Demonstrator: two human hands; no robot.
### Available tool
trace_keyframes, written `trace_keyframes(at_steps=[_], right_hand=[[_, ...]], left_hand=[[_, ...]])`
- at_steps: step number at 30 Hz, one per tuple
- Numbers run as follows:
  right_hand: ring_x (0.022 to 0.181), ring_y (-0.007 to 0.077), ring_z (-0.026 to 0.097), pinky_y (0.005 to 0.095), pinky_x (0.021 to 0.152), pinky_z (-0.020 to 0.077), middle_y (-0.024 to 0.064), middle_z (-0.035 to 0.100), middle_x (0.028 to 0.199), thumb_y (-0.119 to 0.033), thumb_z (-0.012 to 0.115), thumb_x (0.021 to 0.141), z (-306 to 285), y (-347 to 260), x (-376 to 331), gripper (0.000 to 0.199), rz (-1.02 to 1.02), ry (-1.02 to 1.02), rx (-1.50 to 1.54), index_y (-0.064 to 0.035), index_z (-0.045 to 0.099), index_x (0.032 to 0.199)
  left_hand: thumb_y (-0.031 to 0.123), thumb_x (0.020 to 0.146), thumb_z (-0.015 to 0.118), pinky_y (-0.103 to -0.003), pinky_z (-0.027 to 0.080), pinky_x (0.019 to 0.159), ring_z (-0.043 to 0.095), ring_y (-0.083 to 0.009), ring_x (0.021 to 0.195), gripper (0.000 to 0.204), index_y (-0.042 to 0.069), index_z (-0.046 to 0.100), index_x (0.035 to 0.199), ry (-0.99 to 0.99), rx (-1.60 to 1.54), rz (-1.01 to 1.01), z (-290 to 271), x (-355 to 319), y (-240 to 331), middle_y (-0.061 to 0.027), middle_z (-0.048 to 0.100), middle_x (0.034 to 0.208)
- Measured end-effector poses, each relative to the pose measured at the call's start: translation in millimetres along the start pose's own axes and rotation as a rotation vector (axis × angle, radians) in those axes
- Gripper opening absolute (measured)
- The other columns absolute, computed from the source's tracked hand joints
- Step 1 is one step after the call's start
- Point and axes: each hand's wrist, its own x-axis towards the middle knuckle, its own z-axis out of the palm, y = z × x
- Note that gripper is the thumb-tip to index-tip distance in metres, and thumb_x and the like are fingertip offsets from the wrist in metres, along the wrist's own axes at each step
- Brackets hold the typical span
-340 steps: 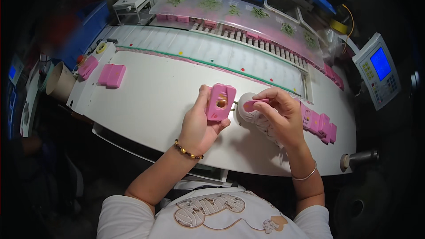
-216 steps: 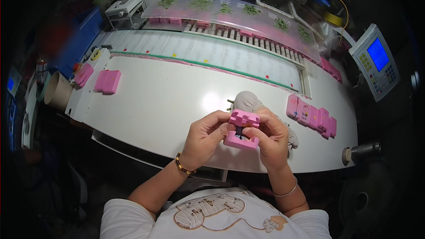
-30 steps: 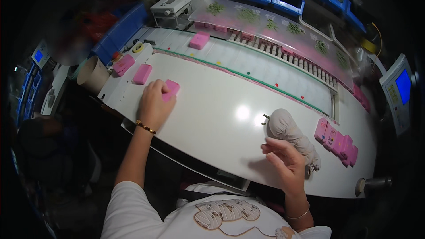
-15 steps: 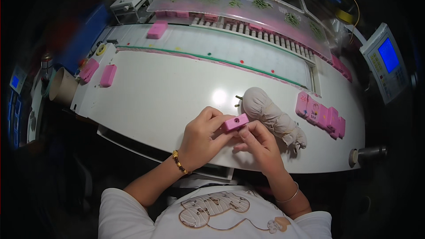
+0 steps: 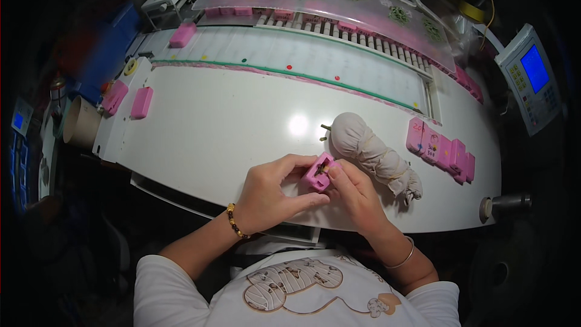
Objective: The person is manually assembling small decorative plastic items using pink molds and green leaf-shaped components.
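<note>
- The thing being worked on is a small pink block (image 5: 319,172), chunky and roughly rectangular, with a recess in its upper face where something dark and brassy sits. Too small to tell what that insert is.
- It's held just above the near edge of the white worktable (image 5: 230,127), a bit right of centre, right between both hands.
- Left hand (image 5: 272,192) is wrapped around the block from the left and underneath, fingers curled, thumb along the near side. Firm grasp on it.
- Right hand (image 5: 354,197) comes in from the right with its fingertips (image 5: 333,171) pinched at the block's top, right at the recess. So it's closed onto the block too, though I can't tell if it's also pinching some tiny part.
- Just beside the right hand, on the far-right side, lies a white cloth bundle (image 5: 375,152) tied with cord, nearly touching the knuckles. Tight on that side.
- Further right there's a row of pink blocks (image 5: 440,151) near the table's right end.
- Lots of bare tabletop to the left and far of the hands, up to two more pink blocks (image 5: 141,103) by the left edge.
- A conveyor (image 5: 290,54) runs along the far side.
</note>
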Motion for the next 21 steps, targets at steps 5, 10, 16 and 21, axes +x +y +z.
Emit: trace_keyframes(at_steps=[5,10,16,21], right_hand=[[0.082,0.0095,0.059,0.0256,0.075,0.0499,0.0051,0.061,0.089,-0.024,0.046,0.105,14.8,-9.7,-0.6,0.031,-0.012,-0.005,0.057,0.0032,0.059,0.100],[0.084,0.0112,0.062,0.0263,0.076,0.0528,0.0077,0.065,0.092,-0.023,0.046,0.105,13.1,-8.0,4.7,0.032,0.015,-0.022,0.119,0.0050,0.061,0.105],[0.086,0.0113,0.062,0.0272,0.073,0.0561,0.0076,0.065,0.096,-0.024,0.046,0.104,9.9,-7.6,8.1,0.032,0.078,-0.049,0.157,0.0041,0.061,0.107],[0.089,0.0118,0.063,0.0284,0.074,0.0572,0.0077,0.064,0.100,-0.025,0.046,0.104,6.4,-5.6,8.0,0.032,0.105,-0.058,0.195,0.0031,0.061,0.109]], left_hand=[[0.014,0.083,0.077,-0.029,0.053,0.085,0.067,-0.0144,0.094,0.042,-0.005,0.063,0.117,-0.065,-0.024,-0.131,-12.5,4.9,6.9,-0.0131,0.069,0.106],[0.021,0.093,0.066,-0.027,0.052,0.081,0.063,-0.0105,0.091,0.038,-0.006,0.062,0.120,-0.186,-0.085,-0.305,-18.6,15.1,7.5,-0.0096,0.069,0.105],[0.017,0.099,0.055,-0.026,0.050,0.086,0.062,-0.0100,0.095,0.032,-0.006,0.061,0.121,-0.185,-0.316,-0.398,-21.5,18.9,-8.6,-0.0091,0.068,0.106],[0.017,0.100,0.053,-0.025,0.050,0.085,0.063,-0.0103,0.093,0.031,-0.005,0.062,0.120,-0.138,-0.148,-0.318,-19.5,19.9,-9.7,-0.0092,0.069,0.105]])
